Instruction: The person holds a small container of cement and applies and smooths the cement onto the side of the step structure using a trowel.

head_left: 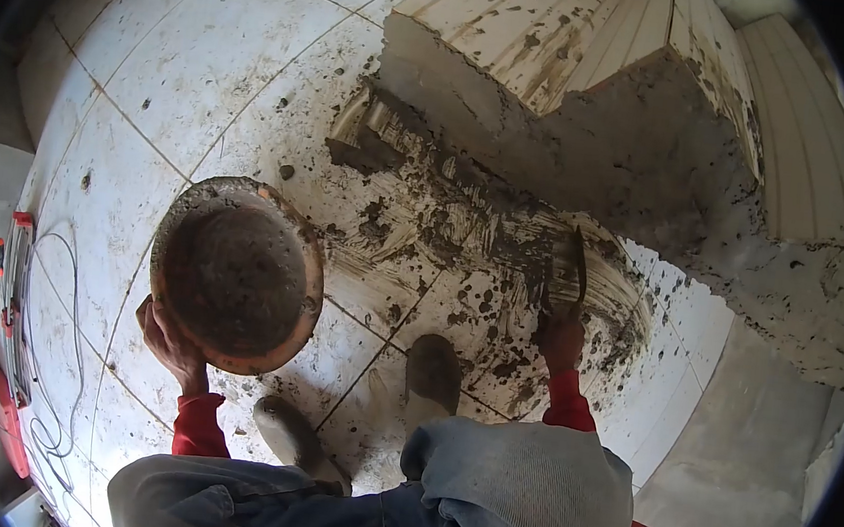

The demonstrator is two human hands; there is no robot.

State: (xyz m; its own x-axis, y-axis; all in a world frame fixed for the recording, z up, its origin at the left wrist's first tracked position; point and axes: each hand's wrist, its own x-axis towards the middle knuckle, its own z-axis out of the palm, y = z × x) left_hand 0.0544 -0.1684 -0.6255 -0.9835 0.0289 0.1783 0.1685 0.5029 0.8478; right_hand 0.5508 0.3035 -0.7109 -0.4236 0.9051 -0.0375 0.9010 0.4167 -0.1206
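The left hand [170, 344] pinches the near edge of a round bowl [243, 361] with gray mud stuck inside, and the right hand [561, 342], well to the right of the bowl, is curled around a trowel [579, 267] over wet mud [480, 233]. The mud is smeared on the white tile floor [254, 8] right of the bowl, and two boots [433, 370] stand on the bowl's near right side.
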